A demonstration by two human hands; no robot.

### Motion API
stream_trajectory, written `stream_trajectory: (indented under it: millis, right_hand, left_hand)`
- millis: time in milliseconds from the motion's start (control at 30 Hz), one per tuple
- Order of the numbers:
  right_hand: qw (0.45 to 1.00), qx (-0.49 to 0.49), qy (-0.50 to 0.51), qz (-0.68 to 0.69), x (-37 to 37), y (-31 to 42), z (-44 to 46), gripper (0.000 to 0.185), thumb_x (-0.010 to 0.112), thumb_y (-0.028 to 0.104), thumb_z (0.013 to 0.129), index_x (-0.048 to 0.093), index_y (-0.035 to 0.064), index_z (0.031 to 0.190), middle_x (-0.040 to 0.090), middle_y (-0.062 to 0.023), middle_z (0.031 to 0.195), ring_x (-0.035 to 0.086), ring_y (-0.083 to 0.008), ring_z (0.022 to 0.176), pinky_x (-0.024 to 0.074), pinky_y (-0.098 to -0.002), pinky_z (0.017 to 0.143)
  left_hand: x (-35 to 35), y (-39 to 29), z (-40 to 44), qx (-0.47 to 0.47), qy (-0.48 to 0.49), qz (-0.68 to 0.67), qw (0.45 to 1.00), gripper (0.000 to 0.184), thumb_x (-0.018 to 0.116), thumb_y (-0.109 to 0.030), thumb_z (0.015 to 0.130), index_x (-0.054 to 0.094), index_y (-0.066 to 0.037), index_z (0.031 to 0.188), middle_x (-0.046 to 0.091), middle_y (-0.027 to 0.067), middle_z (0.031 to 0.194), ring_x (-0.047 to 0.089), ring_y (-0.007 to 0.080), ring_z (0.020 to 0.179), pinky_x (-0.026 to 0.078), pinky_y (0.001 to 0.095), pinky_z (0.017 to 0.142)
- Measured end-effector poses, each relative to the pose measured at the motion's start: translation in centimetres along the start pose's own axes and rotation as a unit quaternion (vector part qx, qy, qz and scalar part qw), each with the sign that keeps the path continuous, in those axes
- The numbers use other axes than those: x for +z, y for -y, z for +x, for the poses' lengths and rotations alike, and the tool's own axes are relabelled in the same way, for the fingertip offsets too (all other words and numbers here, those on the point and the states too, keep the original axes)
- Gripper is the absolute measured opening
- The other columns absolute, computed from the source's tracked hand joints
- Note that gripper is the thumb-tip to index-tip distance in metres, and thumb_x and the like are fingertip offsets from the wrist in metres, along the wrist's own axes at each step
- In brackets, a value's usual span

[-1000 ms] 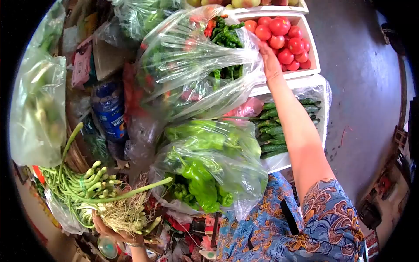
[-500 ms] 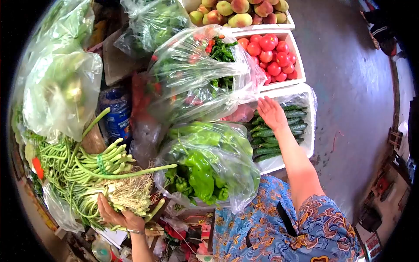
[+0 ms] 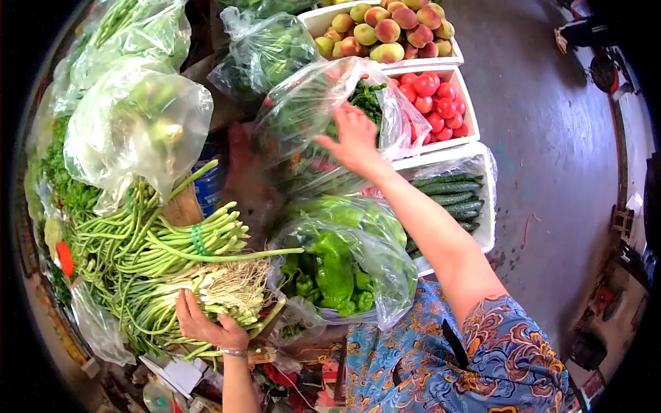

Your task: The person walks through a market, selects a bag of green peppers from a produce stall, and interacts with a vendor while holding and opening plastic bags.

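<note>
My left hand [image 3: 212, 329], a bracelet at its wrist, lies with fingers stretched against the white stems of a rooted bunch of scallions [image 3: 224, 283]. Just above that bunch is a bundle of long green beans [image 3: 217, 230] with a green tie. My right hand [image 3: 356, 141] is spread over a clear plastic bag [image 3: 303, 103] of red and green chili peppers [image 3: 367, 98]; whether it touches the plastic I cannot tell. Below that arm, a bag of large green peppers [image 3: 335, 275] stands partly open. Cucumbers [image 3: 451, 193] lie in a white box, partly covered by my right forearm.
White foam boxes with tomatoes [image 3: 444, 107] and peaches [image 3: 387, 31] line the far right of the stall. More bagged greens [image 3: 272, 55] and a cloudy plastic bag [image 3: 138, 127] stand at the back and left. Grey floor [image 3: 544, 151] stretches along the right.
My right hand has moved left and up from above the cucumbers to the bag of chili peppers. My left hand stays at the scallions, while the whole view has shifted slightly.
</note>
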State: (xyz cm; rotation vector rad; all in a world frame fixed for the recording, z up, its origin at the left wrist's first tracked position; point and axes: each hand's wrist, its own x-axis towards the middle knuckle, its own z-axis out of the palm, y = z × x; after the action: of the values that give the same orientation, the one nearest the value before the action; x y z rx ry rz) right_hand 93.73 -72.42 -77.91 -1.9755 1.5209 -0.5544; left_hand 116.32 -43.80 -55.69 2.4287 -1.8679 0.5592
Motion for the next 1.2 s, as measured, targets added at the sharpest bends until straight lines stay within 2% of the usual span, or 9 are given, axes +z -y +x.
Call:
stream_trajectory:
  millis: [133,333,367,467,567,667,833,1033,1200]
  right_hand:
    - [0.974,-0.102,0.028,0.199,3.8,4.8,1.0,0.074,0.061,0.023,0.088,0.023,0.0132,0.150,0.032,-0.0248,0.146,0.041,-0.0455,0.127,0.0390,-0.0442,0.106]
    - [0.983,-0.139,0.116,-0.033,5.9,9.7,-0.8,0.064,0.058,0.011,0.082,0.038,0.0125,0.142,0.040,-0.0226,0.141,0.050,-0.0394,0.116,0.0445,-0.0456,0.093]
    - [0.985,-0.166,0.009,0.040,7.1,10.0,-1.6,0.065,0.060,0.010,0.077,0.041,0.0105,0.139,0.043,-0.0231,0.138,0.053,-0.0366,0.108,0.0459,-0.0450,0.085]
    - [0.959,-0.240,0.130,-0.073,9.5,10.8,-4.7,0.064,0.059,0.009,0.076,0.042,0.0060,0.138,0.044,-0.0233,0.138,0.055,-0.0380,0.107,0.0452,-0.0469,0.089]
    - [0.906,-0.124,0.399,0.072,12.8,8.9,-4.6,0.049,0.053,0.002,0.078,0.050,-0.0028,0.126,0.057,-0.0254,0.120,0.061,-0.0384,0.102,0.0506,-0.0454,0.089]
    - [0.897,-0.150,0.402,0.104,10.3,7.4,-3.9,0.050,0.054,0.003,0.076,0.051,-0.0036,0.125,0.057,-0.0250,0.119,0.059,-0.0379,0.101,0.0477,-0.0462,0.088]
    - [0.964,-0.256,0.055,-0.048,0.4,7.9,-7.1,0.049,0.060,0.012,0.077,0.053,0.0030,0.125,0.061,-0.0172,0.101,0.057,-0.0353,0.101,0.0427,-0.0422,0.082]
    - [0.965,-0.171,0.143,0.139,-5.0,4.4,-8.1,0.029,0.057,0.004,0.081,0.059,0.0032,0.109,0.059,-0.0148,0.093,0.057,-0.0346,0.092,0.0442,-0.0440,0.078]
    - [0.990,-0.119,-0.044,0.055,-3.1,0.1,-1.6,0.039,0.062,0.012,0.082,0.056,0.0045,0.119,0.057,-0.0175,0.111,0.055,-0.0368,0.102,0.0449,-0.0459,0.084]
  left_hand:
    - [0.0,-0.1,0.2,-0.008,-0.006,-0.013,1.000,0.060,0.033,-0.041,0.096,0.046,0.001,0.137,0.048,0.0200,0.136,0.043,0.0350,0.124,0.028,0.0466,0.101]
    - [-0.2,-0.1,0.1,-0.010,0.013,-0.004,1.000,0.059,0.033,-0.039,0.096,0.046,0.001,0.137,0.048,0.0204,0.137,0.043,0.0357,0.125,0.028,0.0471,0.103]
    - [-0.3,0.0,0.2,-0.007,0.015,-0.006,1.000,0.059,0.033,-0.039,0.096,0.045,0.001,0.137,0.047,0.0204,0.137,0.043,0.0356,0.125,0.028,0.0469,0.103]
    - [-0.2,-0.2,0.1,-0.003,0.016,-0.011,1.000,0.059,0.033,-0.039,0.096,0.045,0.002,0.136,0.047,0.0203,0.137,0.043,0.0353,0.125,0.028,0.0465,0.103]
    - [-0.3,0.0,0.3,0.005,0.007,-0.012,1.000,0.059,0.033,-0.040,0.096,0.045,0.002,0.136,0.047,0.0202,0.137,0.043,0.0349,0.126,0.028,0.0463,0.103]
    - [-0.2,0.0,0.2,0.003,0.011,-0.007,1.000,0.059,0.032,-0.040,0.096,0.046,0.002,0.136,0.048,0.0198,0.137,0.043,0.0344,0.126,0.028,0.0462,0.103]
    - [-0.3,0.1,0.2,0.002,0.022,-0.015,1.000,0.060,0.034,-0.040,0.094,0.044,0.003,0.135,0.046,0.0226,0.137,0.043,0.0384,0.123,0.028,0.0474,0.100]
    - [-0.3,0.2,0.2,0.002,0.031,-0.012,0.999,0.061,0.032,-0.042,0.095,0.043,0.003,0.135,0.045,0.0231,0.138,0.042,0.0388,0.124,0.028,0.0473,0.100]
    - [-0.4,-0.2,0.6,0.003,0.026,-0.014,1.000,0.061,0.031,-0.041,0.097,0.044,0.004,0.134,0.047,0.0227,0.137,0.043,0.0381,0.124,0.029,0.0483,0.102]
